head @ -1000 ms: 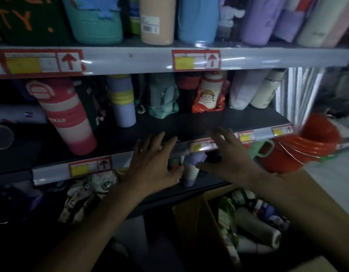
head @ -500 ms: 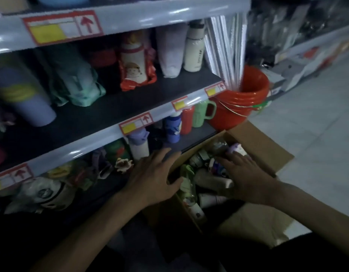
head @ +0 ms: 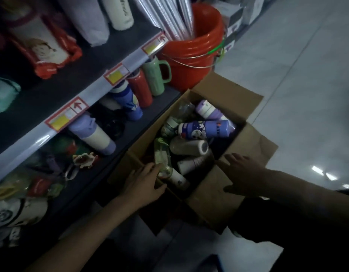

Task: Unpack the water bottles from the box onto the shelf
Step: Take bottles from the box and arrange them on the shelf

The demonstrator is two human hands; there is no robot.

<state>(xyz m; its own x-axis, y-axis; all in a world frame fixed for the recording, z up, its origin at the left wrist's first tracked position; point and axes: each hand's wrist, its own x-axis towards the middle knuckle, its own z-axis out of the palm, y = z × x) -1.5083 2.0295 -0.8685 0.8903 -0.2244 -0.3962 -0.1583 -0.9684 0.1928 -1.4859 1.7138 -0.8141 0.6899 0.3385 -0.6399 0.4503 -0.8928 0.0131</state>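
Observation:
An open cardboard box (head: 230, 97) stands on the floor beside the dark shelf (head: 150, 116). Several water bottles lie jumbled inside it, among them a purple printed bottle (head: 207, 128), a beige bottle (head: 187, 147) and a clear green bottle (head: 162, 158). My left hand (head: 145, 183) rests on the box's near-left edge, its fingertips touching the green bottle's lower end. My right hand (head: 242, 176) lies spread on the box's near flap (head: 207, 201), fingers apart, holding nothing.
On the bottom shelf stand a purple-and-cream bottle (head: 95, 137), a blue bottle (head: 128, 103), a red bottle (head: 141, 89) and a green mug (head: 156, 75). An orange bucket (head: 191, 54) with silver rolls sits behind the box. Pale tiled floor (head: 299, 75) lies to the right.
My view has swung down from the shelf to the box. Both hands dropped from the shelf edge to the box; the right hand has come out of the bottles onto the flap.

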